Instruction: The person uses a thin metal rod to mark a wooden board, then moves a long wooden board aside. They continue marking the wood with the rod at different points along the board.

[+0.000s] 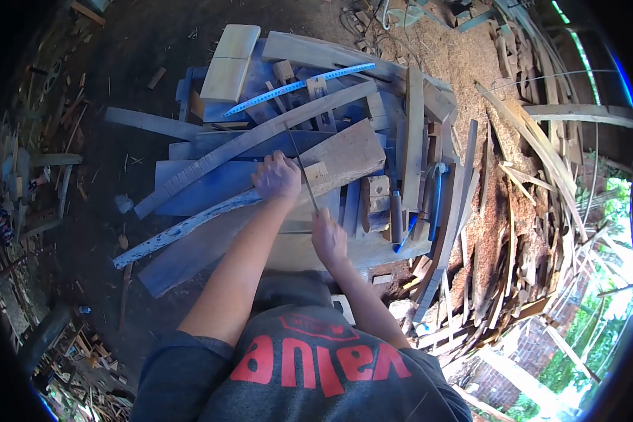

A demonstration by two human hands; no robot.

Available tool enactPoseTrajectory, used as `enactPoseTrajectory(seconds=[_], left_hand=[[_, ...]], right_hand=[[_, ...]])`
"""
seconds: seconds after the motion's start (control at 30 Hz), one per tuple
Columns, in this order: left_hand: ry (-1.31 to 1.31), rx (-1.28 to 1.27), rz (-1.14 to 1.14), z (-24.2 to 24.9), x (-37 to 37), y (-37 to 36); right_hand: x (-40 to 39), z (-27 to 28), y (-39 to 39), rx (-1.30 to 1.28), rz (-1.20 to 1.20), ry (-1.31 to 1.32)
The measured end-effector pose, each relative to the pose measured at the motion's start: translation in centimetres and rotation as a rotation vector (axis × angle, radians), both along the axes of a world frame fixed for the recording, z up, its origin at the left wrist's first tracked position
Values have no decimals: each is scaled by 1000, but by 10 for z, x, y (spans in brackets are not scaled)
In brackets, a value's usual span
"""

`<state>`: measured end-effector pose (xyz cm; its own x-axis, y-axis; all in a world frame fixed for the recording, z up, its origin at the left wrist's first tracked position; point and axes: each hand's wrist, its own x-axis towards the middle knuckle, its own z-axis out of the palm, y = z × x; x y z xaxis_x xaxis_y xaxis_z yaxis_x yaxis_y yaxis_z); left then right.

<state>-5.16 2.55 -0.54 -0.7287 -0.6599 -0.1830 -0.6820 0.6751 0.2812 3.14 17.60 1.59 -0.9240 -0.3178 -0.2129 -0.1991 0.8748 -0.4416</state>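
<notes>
My right hand point(329, 239) is closed around the handle of a handsaw point(302, 163), whose thin blade appears almost edge-on and points away from me. Just left of the blade, my left hand point(277, 177) has its fingers curled down over a wooden strip point(186, 228) with flaky whitish-blue paint. The strip runs out to the lower left from under that hand. Right of the blade lies a thick wooden block point(348, 153) with a small pale piece point(316, 171) by its near end. Beyond the hands, a long curved batten point(260, 133) with notch-like marks crosses the bench.
A blue measuring tape point(299, 86) lies across the far timber. Pale planks point(231, 63) rest at the far left corner, and a wooden hand plane point(378, 204) sits at right. Sawdust point(443, 49) and scrap strips point(510, 232) cover the ground on the right.
</notes>
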Motion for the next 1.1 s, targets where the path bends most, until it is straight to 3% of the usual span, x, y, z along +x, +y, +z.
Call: enactPoseTrajectory(seconds=[0.13,0.33,0.53,0.73,0.97,1.1], left_hand=[[-25,4,-8,-1,3,0],[1,-28,-10,0,0,-1],[18,-11,-2,-3,2,0],[5,-42,-8,0,2,0],[13,22,3,-2,2,0],[48,12,12,-7,3,1]], right_hand=[[8,-5,7,2,-10,-19],[-42,-12,-34,-53,3,75],[17,-9,13,64,-13,31],[-42,-17,-34,30,21,137],[21,-25,19,12,-21,54],[-30,-17,-23,-10,-7,64]])
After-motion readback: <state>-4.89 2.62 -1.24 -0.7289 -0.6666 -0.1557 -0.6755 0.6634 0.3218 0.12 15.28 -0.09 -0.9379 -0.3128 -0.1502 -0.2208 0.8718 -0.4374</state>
